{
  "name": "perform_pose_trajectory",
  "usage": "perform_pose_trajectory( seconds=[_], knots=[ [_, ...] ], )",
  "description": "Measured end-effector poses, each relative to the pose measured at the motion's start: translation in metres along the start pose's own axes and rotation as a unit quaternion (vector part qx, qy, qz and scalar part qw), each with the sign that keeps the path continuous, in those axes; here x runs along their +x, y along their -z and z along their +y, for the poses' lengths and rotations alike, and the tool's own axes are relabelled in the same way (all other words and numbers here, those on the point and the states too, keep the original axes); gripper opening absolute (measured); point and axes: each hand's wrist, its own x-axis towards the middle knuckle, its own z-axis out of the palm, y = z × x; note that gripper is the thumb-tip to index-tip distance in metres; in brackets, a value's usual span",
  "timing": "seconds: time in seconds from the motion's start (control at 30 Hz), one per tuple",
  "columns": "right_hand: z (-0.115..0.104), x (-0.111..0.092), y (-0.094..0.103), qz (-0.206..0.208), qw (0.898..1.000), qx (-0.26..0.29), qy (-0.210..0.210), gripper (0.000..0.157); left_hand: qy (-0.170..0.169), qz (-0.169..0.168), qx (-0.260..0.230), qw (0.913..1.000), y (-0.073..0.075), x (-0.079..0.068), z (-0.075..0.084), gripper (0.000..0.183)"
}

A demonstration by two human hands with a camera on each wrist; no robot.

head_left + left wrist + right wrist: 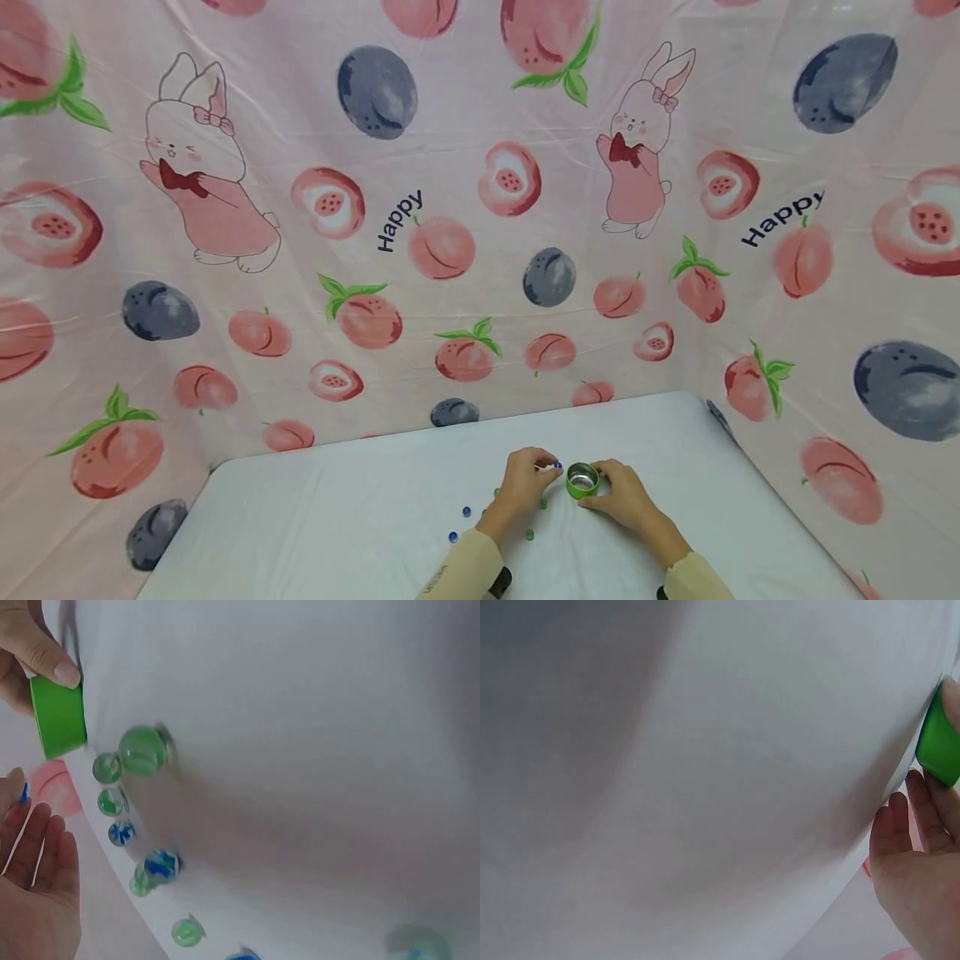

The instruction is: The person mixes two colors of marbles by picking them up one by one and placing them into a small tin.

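Low and right of the middle in the head view, your left hand [525, 482] pinches a blue marble [558, 466], other fingers loose, just beside the green cup [581, 492] that your right hand [624, 497] holds between spread thumb and fingers.

“Happy” [401, 221] twice, on curtain [457, 100]; sleeve lettering [435, 578] unreadable

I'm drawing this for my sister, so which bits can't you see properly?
Inside the green cup: hidden by its wall in the left wrist view; too small in the head view to tell if it holds anything.
Pinched blue marble: mostly covered by the left hand, left wrist view.
Lowest blue marble: cut off by that view's bottom edge.
Lower-right marble: blurred there.
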Motion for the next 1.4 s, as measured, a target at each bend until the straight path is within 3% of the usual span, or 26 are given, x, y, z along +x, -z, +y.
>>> perform_pose_trajectory(
  seconds=[0.37,0.7,1.13,1.4],
  knots=[
    [0.002,0.001,0.000,0.001,1.000,0.009,0.001,0.052,-0.019,-0.006,0.008,0.9998,-0.016,-0.001,0.002,0.011],
    [0.003,0.000,-0.002,0.009,1.000,0.005,0.027,0.052,-0.026,0.002,0.001,0.9997,-0.021,-0.003,0.008,0.011],
    [0.004,0.001,-0.002,0.011,1.000,0.011,0.024,0.050,-0.026,0.004,0.010,0.9996,-0.024,-0.004,0.005,0.012],
    [0.001,0.000,0.000,0.009,1.000,0.002,0.019,0.050,-0.048,0.011,0.014,0.9987,-0.015,-0.007,0.001,0.015]
  ],
)
